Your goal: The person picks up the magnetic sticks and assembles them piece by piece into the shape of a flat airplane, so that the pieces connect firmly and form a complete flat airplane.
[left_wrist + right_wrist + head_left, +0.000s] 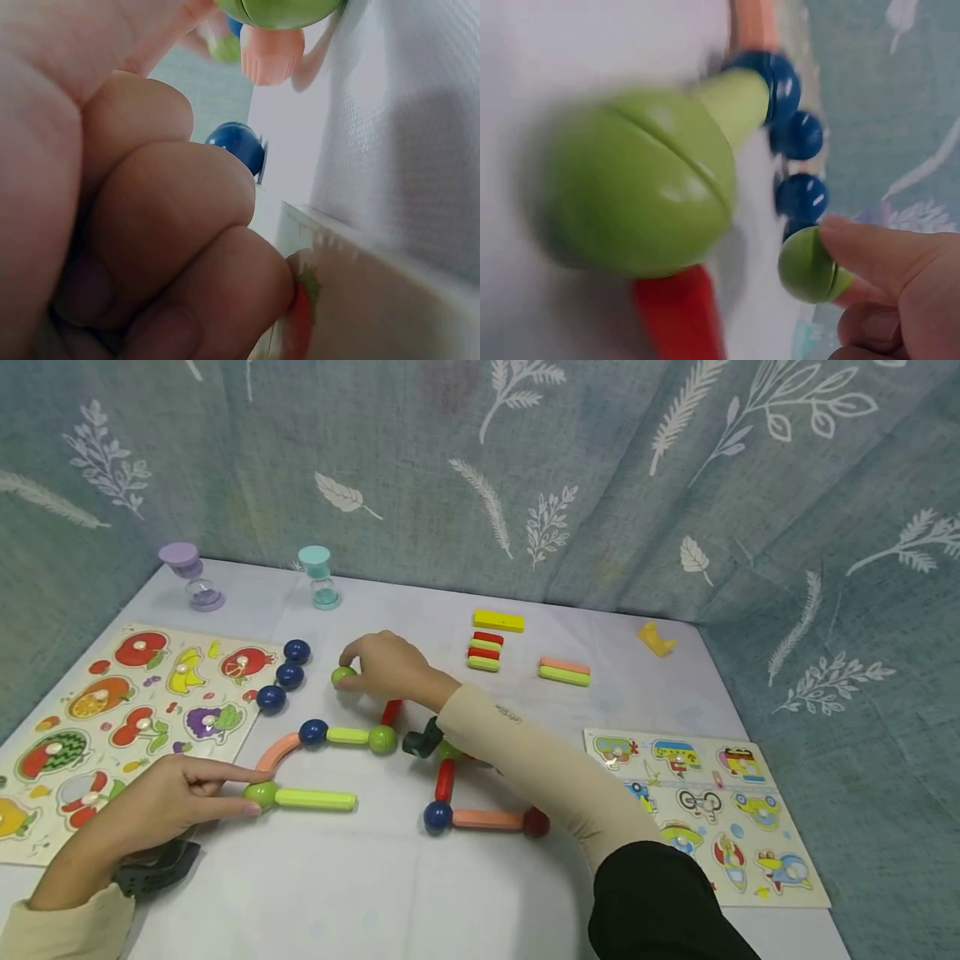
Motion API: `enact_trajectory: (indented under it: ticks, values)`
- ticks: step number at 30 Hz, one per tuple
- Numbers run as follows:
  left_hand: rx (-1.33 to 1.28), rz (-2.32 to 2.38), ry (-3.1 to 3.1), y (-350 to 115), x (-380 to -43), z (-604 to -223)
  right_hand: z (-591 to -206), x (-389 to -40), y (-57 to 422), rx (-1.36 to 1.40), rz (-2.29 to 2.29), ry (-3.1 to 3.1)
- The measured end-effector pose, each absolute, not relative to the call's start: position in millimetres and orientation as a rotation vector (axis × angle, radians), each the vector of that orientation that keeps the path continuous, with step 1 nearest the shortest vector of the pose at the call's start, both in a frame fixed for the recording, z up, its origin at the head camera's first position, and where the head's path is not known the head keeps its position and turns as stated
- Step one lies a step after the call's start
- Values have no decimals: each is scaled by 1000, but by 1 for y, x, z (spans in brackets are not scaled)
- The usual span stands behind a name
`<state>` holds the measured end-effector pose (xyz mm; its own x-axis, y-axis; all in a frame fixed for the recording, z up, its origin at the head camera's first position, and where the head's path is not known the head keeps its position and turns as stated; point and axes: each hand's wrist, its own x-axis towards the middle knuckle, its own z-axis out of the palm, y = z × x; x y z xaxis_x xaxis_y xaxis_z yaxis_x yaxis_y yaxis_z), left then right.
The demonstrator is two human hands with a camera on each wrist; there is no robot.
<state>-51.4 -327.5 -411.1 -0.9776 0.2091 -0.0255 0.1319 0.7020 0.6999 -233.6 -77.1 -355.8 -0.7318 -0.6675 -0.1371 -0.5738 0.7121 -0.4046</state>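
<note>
My left hand [176, 797] pinches a green ball [261, 794] between thumb and forefinger. From that ball a lime stick [315, 799] points right, and a curved orange piece [277, 752] runs up to a blue ball [313, 732]. A second lime stick [347, 736] joins the blue ball to another green ball [641, 180], which has a red stick [679, 311] on it. Beyond this chain, my right hand [393, 664] holds a loose green ball [808, 266] between thumb and fingers. In the left wrist view, the other fingers are curled in.
Three blue balls [290, 675] line the fruit puzzle board [251, 727]. Below the right forearm, a red stick [445, 781], blue ball [438, 817], orange stick [487, 820] and dark red ball [536, 822] connect. Spare sticks [565, 675], a vehicle puzzle [720, 814] and sand timers [322, 581] lie around.
</note>
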Motion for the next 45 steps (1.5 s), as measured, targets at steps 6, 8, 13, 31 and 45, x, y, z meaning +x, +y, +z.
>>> enact_trajectory:
  ticks: [6, 8, 13, 31, 45]
  values:
    - [293, 1131, 2810, -326, -52, -410, -347, -198, -24, -1156, -758, 2538]
    - [286, 1123, 2812, -326, -52, -410, -347, -182, -11, -1231, -763, 2500]
    - [264, 1113, 2826, -323, -49, -410, -357, -141, 4, -1353, -596, 2387]
    - [275, 1108, 2865, -319, -48, -411, -380, -114, 2, -1270, -610, 2497]
    - [261, 1126, 2827, -318, -48, -408, -387, -104, 4, -1266, -706, 2530]
